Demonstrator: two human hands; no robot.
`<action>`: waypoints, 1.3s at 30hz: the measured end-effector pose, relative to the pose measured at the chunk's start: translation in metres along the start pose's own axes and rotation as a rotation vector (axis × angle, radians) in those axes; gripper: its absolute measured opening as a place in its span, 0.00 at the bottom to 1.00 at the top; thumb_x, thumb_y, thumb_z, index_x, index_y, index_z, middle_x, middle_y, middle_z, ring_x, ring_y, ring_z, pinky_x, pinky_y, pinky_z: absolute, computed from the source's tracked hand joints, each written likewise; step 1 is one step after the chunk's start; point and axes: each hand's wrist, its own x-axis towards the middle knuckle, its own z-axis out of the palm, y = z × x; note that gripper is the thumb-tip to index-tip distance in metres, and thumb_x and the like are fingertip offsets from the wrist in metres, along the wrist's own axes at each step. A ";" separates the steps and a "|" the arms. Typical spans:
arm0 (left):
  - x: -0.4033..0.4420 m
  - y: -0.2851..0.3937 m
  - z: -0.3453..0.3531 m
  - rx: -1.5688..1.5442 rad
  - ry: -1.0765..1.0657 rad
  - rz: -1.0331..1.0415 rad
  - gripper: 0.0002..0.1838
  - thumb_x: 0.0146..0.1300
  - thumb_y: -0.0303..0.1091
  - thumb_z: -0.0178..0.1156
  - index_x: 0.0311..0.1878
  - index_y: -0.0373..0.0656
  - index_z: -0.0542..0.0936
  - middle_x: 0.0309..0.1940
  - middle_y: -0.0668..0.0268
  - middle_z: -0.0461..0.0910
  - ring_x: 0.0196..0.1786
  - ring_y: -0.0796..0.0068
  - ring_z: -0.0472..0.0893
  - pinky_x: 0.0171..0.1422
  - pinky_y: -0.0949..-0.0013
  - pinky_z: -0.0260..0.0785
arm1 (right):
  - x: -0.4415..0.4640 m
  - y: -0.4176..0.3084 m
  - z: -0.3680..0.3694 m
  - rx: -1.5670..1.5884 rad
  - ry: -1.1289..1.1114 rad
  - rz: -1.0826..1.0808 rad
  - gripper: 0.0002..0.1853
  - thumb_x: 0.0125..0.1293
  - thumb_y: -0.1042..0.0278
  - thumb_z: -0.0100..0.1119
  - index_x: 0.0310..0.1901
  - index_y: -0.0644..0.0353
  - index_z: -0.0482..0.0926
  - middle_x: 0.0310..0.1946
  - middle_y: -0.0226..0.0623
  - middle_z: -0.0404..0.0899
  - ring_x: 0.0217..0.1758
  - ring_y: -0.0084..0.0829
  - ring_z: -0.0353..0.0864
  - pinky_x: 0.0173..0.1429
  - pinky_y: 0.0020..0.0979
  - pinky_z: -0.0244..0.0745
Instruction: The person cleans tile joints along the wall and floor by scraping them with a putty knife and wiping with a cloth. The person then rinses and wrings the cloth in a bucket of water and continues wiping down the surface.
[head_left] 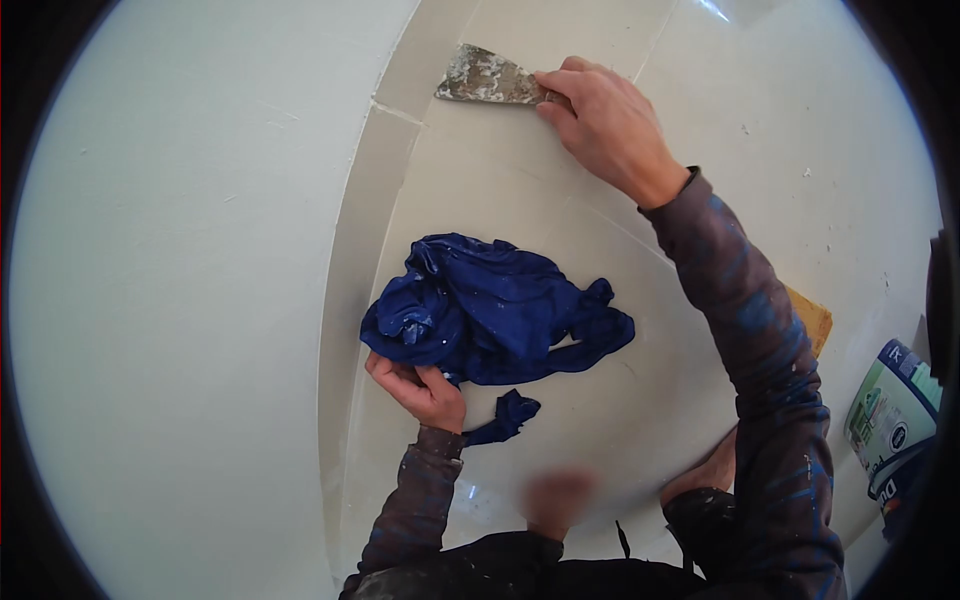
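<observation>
My right hand (615,120) grips the handle of a putty knife (488,78). Its wide metal blade is smeared with white residue and points left, toward the baseboard (365,170). Lower down, a crumpled dark blue cloth (510,305) with white specks lies on the pale tiled floor (520,180). My left hand (418,393) is closed on the cloth's lower left edge, with its fingertips partly hidden in the folds. A narrow end of blue cloth (510,415) sticks out to the right of my left wrist.
A white wall (190,280) rises along the left. On the right stand a green and blue labelled bucket (893,415) and a yellowish flat piece (810,318), partly behind my right sleeve. White crumbs (807,173) dot the floor. My bare feet (705,468) are at the bottom.
</observation>
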 end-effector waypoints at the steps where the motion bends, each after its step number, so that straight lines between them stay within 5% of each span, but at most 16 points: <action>1: 0.000 -0.001 0.002 -0.006 -0.002 0.004 0.20 0.80 0.31 0.55 0.66 0.31 0.65 0.67 0.53 0.64 0.68 0.60 0.74 0.73 0.63 0.66 | -0.003 0.002 0.002 0.062 0.070 -0.015 0.11 0.71 0.66 0.63 0.47 0.63 0.87 0.42 0.42 0.84 0.50 0.48 0.84 0.56 0.47 0.78; 4: -0.002 -0.003 -0.003 -0.004 -0.004 0.012 0.20 0.80 0.31 0.55 0.67 0.32 0.65 0.66 0.53 0.64 0.67 0.61 0.74 0.73 0.63 0.66 | -0.001 0.019 0.004 0.396 0.299 0.073 0.14 0.71 0.65 0.65 0.51 0.66 0.86 0.41 0.45 0.85 0.45 0.47 0.85 0.52 0.43 0.79; 12: -0.003 -0.004 -0.002 -0.052 0.073 -0.006 0.18 0.77 0.30 0.54 0.64 0.35 0.66 0.63 0.54 0.66 0.67 0.59 0.71 0.75 0.56 0.64 | -0.046 0.039 -0.085 0.314 0.132 0.186 0.16 0.69 0.69 0.69 0.55 0.67 0.86 0.41 0.47 0.85 0.40 0.44 0.85 0.48 0.38 0.79; 16: 0.022 0.030 -0.018 0.133 0.067 0.363 0.20 0.76 0.30 0.52 0.67 0.34 0.67 0.67 0.51 0.68 0.72 0.55 0.68 0.78 0.54 0.59 | -0.082 0.039 -0.110 0.327 0.070 0.236 0.17 0.67 0.72 0.69 0.56 0.66 0.84 0.41 0.48 0.85 0.41 0.44 0.86 0.49 0.39 0.81; 17: 0.035 0.057 -0.008 0.133 0.064 0.371 0.20 0.76 0.30 0.52 0.67 0.34 0.67 0.67 0.51 0.68 0.72 0.55 0.68 0.78 0.54 0.59 | -0.093 0.036 -0.105 0.397 0.024 0.214 0.18 0.67 0.74 0.70 0.58 0.64 0.83 0.40 0.44 0.84 0.41 0.37 0.86 0.47 0.36 0.81; 18: 0.054 0.088 0.008 0.325 -0.011 0.333 0.19 0.77 0.31 0.52 0.66 0.34 0.69 0.67 0.51 0.69 0.72 0.57 0.68 0.78 0.54 0.59 | -0.106 0.031 -0.099 0.470 -0.022 0.191 0.19 0.67 0.75 0.70 0.59 0.63 0.82 0.40 0.40 0.83 0.42 0.30 0.86 0.45 0.34 0.82; 20: 0.068 0.103 0.025 0.507 -0.092 0.315 0.17 0.78 0.32 0.53 0.64 0.35 0.71 0.66 0.52 0.70 0.72 0.58 0.67 0.78 0.54 0.58 | -0.125 0.003 -0.090 0.315 -0.102 0.149 0.16 0.66 0.76 0.62 0.55 0.56 0.76 0.40 0.41 0.87 0.43 0.50 0.87 0.46 0.46 0.81; 22: 0.075 0.088 0.034 0.647 -0.284 0.218 0.15 0.80 0.34 0.54 0.62 0.35 0.74 0.61 0.54 0.74 0.68 0.58 0.72 0.76 0.55 0.61 | -0.135 -0.018 -0.074 0.203 -0.054 0.065 0.17 0.66 0.75 0.59 0.56 0.59 0.76 0.35 0.39 0.83 0.41 0.44 0.86 0.43 0.45 0.80; 25: 0.069 0.076 0.032 0.453 -0.236 0.045 0.14 0.82 0.35 0.53 0.60 0.35 0.75 0.56 0.55 0.77 0.62 0.57 0.75 0.73 0.58 0.64 | -0.148 -0.045 -0.055 0.099 0.025 -0.062 0.20 0.66 0.72 0.59 0.60 0.60 0.79 0.36 0.35 0.80 0.44 0.38 0.82 0.41 0.38 0.78; 31: 0.075 0.047 0.045 0.482 0.018 0.077 0.12 0.83 0.35 0.53 0.56 0.35 0.75 0.50 0.54 0.78 0.53 0.56 0.78 0.64 0.58 0.69 | -0.234 -0.086 -0.038 -0.025 -0.266 -0.178 0.21 0.72 0.69 0.55 0.65 0.59 0.80 0.47 0.35 0.77 0.48 0.33 0.77 0.48 0.32 0.78; 37: 0.083 0.043 0.044 0.607 -0.050 0.176 0.10 0.80 0.32 0.55 0.54 0.35 0.77 0.49 0.54 0.79 0.53 0.52 0.79 0.62 0.54 0.71 | -0.248 -0.067 -0.129 -0.116 -0.577 -0.122 0.23 0.72 0.65 0.57 0.67 0.57 0.80 0.46 0.34 0.77 0.47 0.35 0.80 0.45 0.32 0.79; 39: 0.093 0.052 0.041 0.635 -0.136 0.189 0.10 0.79 0.31 0.55 0.55 0.35 0.78 0.49 0.54 0.79 0.54 0.51 0.79 0.62 0.54 0.71 | -0.219 -0.030 -0.175 0.169 -0.731 -0.077 0.20 0.69 0.71 0.57 0.62 0.58 0.82 0.41 0.39 0.79 0.45 0.40 0.84 0.42 0.39 0.81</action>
